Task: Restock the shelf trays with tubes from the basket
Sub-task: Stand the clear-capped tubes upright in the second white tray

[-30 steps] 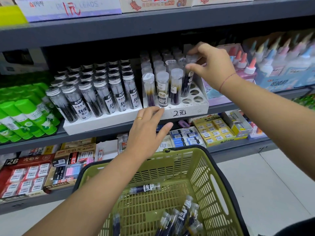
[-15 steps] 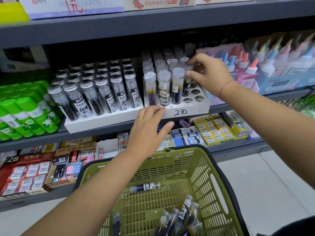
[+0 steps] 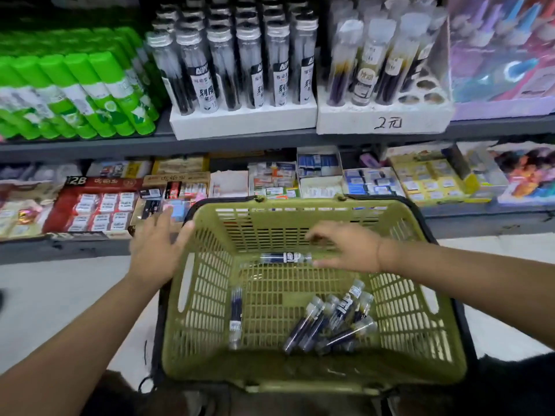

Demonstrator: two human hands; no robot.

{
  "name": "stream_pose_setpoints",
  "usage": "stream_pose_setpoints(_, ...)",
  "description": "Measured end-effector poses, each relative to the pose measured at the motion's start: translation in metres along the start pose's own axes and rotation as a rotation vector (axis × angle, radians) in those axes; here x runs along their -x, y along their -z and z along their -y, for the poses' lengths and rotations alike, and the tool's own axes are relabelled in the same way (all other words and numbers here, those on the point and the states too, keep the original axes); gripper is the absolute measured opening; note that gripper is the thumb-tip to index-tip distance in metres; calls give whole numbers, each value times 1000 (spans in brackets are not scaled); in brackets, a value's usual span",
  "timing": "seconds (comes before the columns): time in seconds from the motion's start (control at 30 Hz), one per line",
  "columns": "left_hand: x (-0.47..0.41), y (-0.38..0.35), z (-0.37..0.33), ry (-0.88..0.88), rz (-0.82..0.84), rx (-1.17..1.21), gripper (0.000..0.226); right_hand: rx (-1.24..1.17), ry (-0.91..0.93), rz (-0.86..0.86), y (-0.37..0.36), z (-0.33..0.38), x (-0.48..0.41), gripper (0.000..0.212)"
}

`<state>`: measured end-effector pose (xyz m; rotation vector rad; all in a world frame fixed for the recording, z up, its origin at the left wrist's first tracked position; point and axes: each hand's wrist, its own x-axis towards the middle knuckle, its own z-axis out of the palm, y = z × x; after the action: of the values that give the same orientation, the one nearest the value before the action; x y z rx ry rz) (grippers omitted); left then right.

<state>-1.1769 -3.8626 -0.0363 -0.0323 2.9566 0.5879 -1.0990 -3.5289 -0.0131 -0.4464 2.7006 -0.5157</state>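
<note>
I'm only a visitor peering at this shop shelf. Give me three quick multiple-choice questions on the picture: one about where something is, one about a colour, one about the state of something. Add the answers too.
1. Where is the left hand?
A. raised to the top shelf
B. at the far left rim of the basket
C. deep inside it

2. What colour is the basket?
A. red
B. blue
C. green

3. How full is the white tray marked 2元?
A. every hole filled
B. some holes empty at its right end
C. no tubes at all

Answers:
1 B: the thumb lies against the basket's rim corner.
2 C: its walls are olive green.
3 B: tubes stand on the left, and empty holes show on the right.
</note>
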Motion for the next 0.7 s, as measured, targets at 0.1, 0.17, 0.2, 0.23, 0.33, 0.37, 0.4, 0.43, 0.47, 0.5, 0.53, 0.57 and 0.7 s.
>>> stream_pose_setpoints(0.1,10,-16,24,169,205,240,73,-47,-171,384,-68,-4,-12,73)
stream_pose_setpoints(0.17,14,-24,21,204,184,358,60,-226,-392,347,-95,-8,-15,74)
stream_pose_setpoints(0.2,16,-26,18,201,150,391,55,-322,-527,256,-105,-12,-15,74)
stream_pose_setpoints(0.23,16,-27,16,199,116,415,53,-376,-665,171,-112,-16,-15,75)
stream_pose_setpoints(0.33,16,-28,17,200,79,453,52,-285,-933,153,-126,-25,-8,93)
stream_pose_setpoints(0.37,16,-28,19,205,73,455,51,-231,-963,172,-130,-26,-6,97)
stream_pose_setpoints(0.4,16,-29,19,205,66,462,52,-206,-992,156,-136,-29,-6,101)
stream_pose_setpoints(0.43,15,-29,20,199,57,470,54,-221,-1039,124,-143,-31,-6,106)
stream_pose_setpoints(0.47,16,-28,19,192,50,478,55,-260,-1090,73,-146,-30,-8,109)
stream_pose_setpoints(0.5,16,-29,20,193,47,484,56,-315,-1135,8,-152,-31,-10,109)
stream_pose_setpoints(0.53,16,-29,20,194,45,490,57,-361,-1160,-65,-154,-30,-11,108)
stream_pose_setpoints(0.57,16,-29,22,198,43,493,59,-403,-1171,-115,-158,-30,-13,106)
stream_pose_setpoints(0.7,17,-28,20,192,38,494,63,-688,-1099,-105,-175,-22,-16,104)
